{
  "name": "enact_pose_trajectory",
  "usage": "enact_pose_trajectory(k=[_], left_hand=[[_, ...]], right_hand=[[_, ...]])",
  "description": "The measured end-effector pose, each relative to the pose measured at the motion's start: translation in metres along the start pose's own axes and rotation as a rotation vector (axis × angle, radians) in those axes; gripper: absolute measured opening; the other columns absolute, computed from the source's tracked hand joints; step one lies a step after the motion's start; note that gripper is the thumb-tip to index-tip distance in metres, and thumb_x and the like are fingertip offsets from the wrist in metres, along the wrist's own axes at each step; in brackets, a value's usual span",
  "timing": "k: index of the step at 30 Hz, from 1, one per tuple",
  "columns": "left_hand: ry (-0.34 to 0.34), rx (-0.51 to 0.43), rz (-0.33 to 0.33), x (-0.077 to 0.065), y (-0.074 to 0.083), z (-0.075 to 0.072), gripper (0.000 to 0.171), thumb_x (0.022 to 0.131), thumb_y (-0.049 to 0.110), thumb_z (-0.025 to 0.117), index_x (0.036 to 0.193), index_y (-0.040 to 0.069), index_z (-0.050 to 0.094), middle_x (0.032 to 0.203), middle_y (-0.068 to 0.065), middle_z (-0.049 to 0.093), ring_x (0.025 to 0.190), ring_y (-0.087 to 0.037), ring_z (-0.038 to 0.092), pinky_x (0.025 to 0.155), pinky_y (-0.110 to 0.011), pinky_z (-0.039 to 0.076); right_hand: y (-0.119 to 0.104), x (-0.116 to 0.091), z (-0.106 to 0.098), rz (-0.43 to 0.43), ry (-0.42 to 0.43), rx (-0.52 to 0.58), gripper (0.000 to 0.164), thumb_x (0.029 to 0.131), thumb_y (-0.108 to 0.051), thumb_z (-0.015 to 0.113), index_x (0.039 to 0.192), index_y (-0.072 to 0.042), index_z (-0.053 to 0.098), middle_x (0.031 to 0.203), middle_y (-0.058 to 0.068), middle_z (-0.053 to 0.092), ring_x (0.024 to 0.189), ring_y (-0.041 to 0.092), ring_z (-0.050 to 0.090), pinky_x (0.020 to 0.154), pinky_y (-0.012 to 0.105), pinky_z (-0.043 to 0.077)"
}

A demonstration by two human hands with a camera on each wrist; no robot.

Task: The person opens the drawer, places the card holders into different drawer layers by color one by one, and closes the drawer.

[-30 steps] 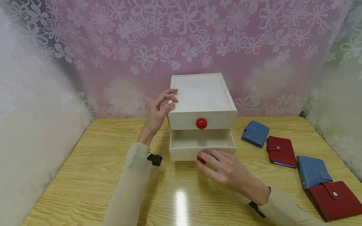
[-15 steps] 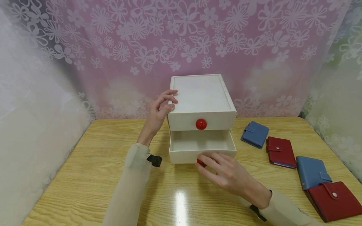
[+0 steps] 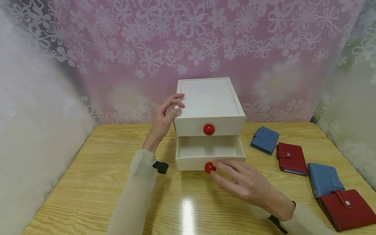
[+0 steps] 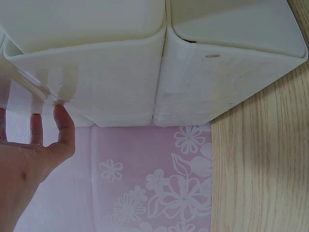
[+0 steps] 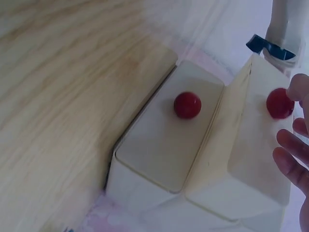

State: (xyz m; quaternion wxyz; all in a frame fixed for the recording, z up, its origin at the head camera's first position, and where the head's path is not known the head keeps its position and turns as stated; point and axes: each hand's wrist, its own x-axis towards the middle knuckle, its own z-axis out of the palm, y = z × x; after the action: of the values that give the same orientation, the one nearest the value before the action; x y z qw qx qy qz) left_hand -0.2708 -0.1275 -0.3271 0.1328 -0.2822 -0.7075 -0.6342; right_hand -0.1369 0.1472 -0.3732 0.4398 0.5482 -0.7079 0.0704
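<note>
A white two-drawer cabinet (image 3: pixel 210 98) stands near the back of the table. Its lower drawer (image 3: pixel 188 163) is pulled out and shows a bare interior, while the upper drawer (image 3: pixel 191 126) is closed. On the left top edge of the cabinet rests my left hand (image 3: pixel 164 114), fingers bent loosely over it. My right hand (image 3: pixel 243 181) is at the red knob (image 3: pixel 209 167) of the lower drawer, thumb and index fingertips right at its side. In the right wrist view the fingers (image 5: pixel 289 145) are spread apart beside the lower knob (image 5: pixel 279 103).
A blue wallet (image 3: pixel 265 140) and a red wallet (image 3: pixel 292 159) lie right of the cabinet. Nearer on the right, a second red wallet (image 3: pixel 349 210) overlaps another blue wallet (image 3: pixel 324 179). A pink floral curtain (image 3: pixel 141 58) hangs behind the wooden table (image 3: pixel 105 169).
The lower drawer came out a little further toward me. My right hand then loosened from the knob and shifted slightly right, uncovering it. The left hand stayed on the cabinet.
</note>
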Motion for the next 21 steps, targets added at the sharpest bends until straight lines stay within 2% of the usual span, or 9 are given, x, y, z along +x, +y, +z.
enact_pose_trajectory(k=[8, 13, 21], left_hand=[[0.0, -0.002, -0.004, 0.001, 0.0, 0.001, 0.028, 0.093, 0.021, 0.052, 0.107, 0.001, 0.065, 0.149, -0.005, 0.055, 0.148, -0.013, 0.038, 0.121, -0.06, 0.029], [-0.011, -0.042, -0.012, 0.001, 0.001, 0.002, 0.026, 0.093, 0.019, 0.051, 0.107, 0.0, 0.064, 0.15, -0.005, 0.054, 0.149, -0.013, 0.037, 0.118, -0.059, 0.036], [0.004, -0.025, -0.01, 0.0, 0.0, 0.001, 0.027, 0.093, 0.018, 0.05, 0.106, 0.0, 0.064, 0.149, -0.007, 0.054, 0.149, -0.015, 0.038, 0.121, -0.058, 0.031]], right_hand=[[0.005, -0.004, -0.017, 0.049, 0.038, -0.022, 0.028, 0.106, -0.022, 0.05, 0.102, -0.009, 0.075, 0.103, 0.013, 0.078, 0.081, 0.025, 0.073, 0.062, 0.036, 0.06], [0.004, -0.013, -0.029, 0.098, 0.014, -0.057, 0.034, 0.107, -0.025, 0.048, 0.099, -0.008, 0.077, 0.1, 0.014, 0.078, 0.08, 0.026, 0.073, 0.06, 0.038, 0.06], [0.002, -0.03, -0.046, 0.235, -0.036, -0.121, 0.041, 0.108, -0.034, 0.045, 0.101, -0.01, 0.079, 0.1, 0.013, 0.078, 0.072, 0.025, 0.07, 0.056, 0.04, 0.059]])
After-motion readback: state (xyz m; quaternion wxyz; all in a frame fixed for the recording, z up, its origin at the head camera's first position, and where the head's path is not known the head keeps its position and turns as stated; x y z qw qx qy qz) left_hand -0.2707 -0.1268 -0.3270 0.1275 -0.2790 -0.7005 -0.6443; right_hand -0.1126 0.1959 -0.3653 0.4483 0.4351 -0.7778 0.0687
